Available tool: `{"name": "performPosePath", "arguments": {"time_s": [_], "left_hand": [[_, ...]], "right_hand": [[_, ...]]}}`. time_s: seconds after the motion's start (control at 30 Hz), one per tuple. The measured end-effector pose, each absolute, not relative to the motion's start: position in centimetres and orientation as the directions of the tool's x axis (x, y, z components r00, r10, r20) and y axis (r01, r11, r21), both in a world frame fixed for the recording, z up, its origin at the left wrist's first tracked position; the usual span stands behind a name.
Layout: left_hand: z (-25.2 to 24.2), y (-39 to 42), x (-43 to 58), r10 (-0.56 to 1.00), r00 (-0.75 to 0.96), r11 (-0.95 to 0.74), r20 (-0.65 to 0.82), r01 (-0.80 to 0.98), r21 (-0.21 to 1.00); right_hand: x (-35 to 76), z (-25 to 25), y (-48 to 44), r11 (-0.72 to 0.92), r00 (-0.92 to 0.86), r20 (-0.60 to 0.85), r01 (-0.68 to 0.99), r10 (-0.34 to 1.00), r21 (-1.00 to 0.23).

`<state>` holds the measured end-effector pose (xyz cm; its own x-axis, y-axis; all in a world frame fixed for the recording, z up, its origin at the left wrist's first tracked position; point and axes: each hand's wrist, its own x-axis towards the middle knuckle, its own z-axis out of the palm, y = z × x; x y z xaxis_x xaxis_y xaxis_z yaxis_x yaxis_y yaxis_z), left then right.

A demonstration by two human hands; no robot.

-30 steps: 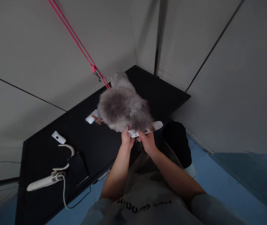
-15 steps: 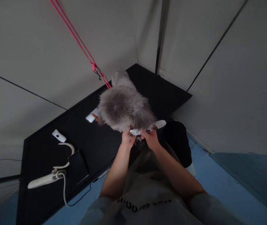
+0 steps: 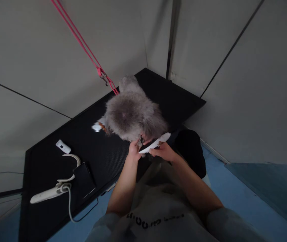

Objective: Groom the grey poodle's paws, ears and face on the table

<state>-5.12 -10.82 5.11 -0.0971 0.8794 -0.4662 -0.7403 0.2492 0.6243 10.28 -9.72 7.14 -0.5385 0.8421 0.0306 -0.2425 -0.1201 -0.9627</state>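
Note:
A fluffy grey dog (image 3: 129, 114) is on the black table (image 3: 108, 161), its fur darker in the middle of its back. My right hand (image 3: 166, 152) is closed round a slim white hair clipper (image 3: 156, 143), whose left end points at my left hand. At the dog's near side, my left hand (image 3: 134, 150) grips what looks like one of its paws (image 3: 140, 142); the fingers are partly hidden. The clipper's tip is close to that paw, but I cannot tell whether it touches.
Pink cords (image 3: 83, 43) with a metal hook run down to the dog. On the table's left lie a small white device (image 3: 63, 146), a dark flat phone-like object (image 3: 85, 179) and a white curved holder (image 3: 47, 194) with a cable. Grey walls (image 3: 246, 101) stand behind.
The clipper has shifted left and down and tilted more steeply, with my right hand turning along with it. More of the paw area now shows beside my left hand, which has barely moved.

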Motion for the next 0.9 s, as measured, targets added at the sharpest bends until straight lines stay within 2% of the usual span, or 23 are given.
{"name": "performPosePath", "arguments": {"time_s": [0.07, 0.13, 0.2, 0.37, 0.5, 0.6, 0.9], "left_hand": [[5.3, -10.9, -5.4, 0.904, -0.084, 0.229, -0.42, -0.733, 0.64], [5.4, -10.7, -5.4, 0.911, -0.097, 0.205, -0.401, -0.737, 0.644], [5.3, -10.6, -5.3, 0.908, -0.124, 0.181, -0.401, -0.745, 0.642], [5.0, -10.5, -5.3, 0.908, -0.15, 0.154, -0.391, -0.75, 0.644], [5.0, -10.7, -5.6, 0.908, -0.151, 0.156, -0.39, -0.743, 0.651], [5.1, -10.9, -5.6, 0.91, -0.116, 0.186, -0.397, -0.743, 0.643], [4.8, -10.9, -5.8, 0.918, -0.1, 0.2, -0.385, -0.72, 0.665]], "right_hand": [[10.9, 6.9, -9.9, -0.079, -0.503, 0.089, -0.303, 0.86, -0.95], [11.1, 6.7, -10.2, 0.009, -0.359, 0.147, -0.359, 0.922, -0.933], [11.1, 6.6, -10.5, 0.091, -0.302, 0.2, -0.338, 0.932, -0.937], [11.7, 6.8, -11.0, 0.203, -0.506, 0.291, -0.222, 0.812, -0.954], [12.0, 6.5, -10.9, 0.216, -0.441, 0.323, -0.275, 0.837, -0.937], [11.9, 6.1, -10.9, 0.242, -0.468, 0.341, -0.26, 0.815, -0.935], [11.8, 6.5, -11.0, 0.2, -0.474, 0.276, -0.206, 0.836, -0.958]]}}
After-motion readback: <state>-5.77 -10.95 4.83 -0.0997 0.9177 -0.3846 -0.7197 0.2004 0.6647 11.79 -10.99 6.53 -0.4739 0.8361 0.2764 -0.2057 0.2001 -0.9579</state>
